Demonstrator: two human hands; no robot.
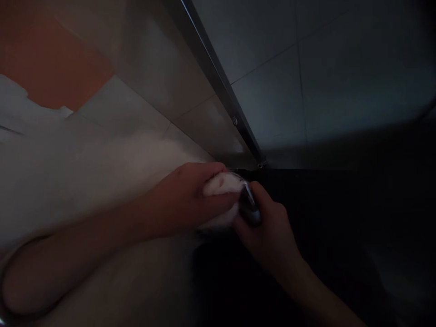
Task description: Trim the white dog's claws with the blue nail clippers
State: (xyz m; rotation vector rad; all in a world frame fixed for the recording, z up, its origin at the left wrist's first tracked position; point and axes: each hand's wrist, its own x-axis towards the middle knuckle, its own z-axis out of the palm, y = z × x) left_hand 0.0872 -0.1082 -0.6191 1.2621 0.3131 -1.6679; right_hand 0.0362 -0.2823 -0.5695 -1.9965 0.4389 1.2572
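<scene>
The picture is very dark. My left hand (190, 190) reaches in from the left with its thumb and fingers closed around a white furry paw (225, 184), and fur sticks out between them. Close against the paw's right side is a dark, rounded hair clipper (251, 211) with a bright metal edge at its upper end. My right hand (267, 222), coming from the lower right, grips this clipper. The clipper's tip touches or nearly touches the fur; I cannot tell which. My palms hide part of both things.
A metal post (218, 72) slants down behind my hands, with a small bolt on it. Behind it is a tiled wall (269, 100). Pale, blurred fur (102, 168) fills the left, and an orange patch (57, 63) shows at the upper left. A black surface (340, 218) lies at the right.
</scene>
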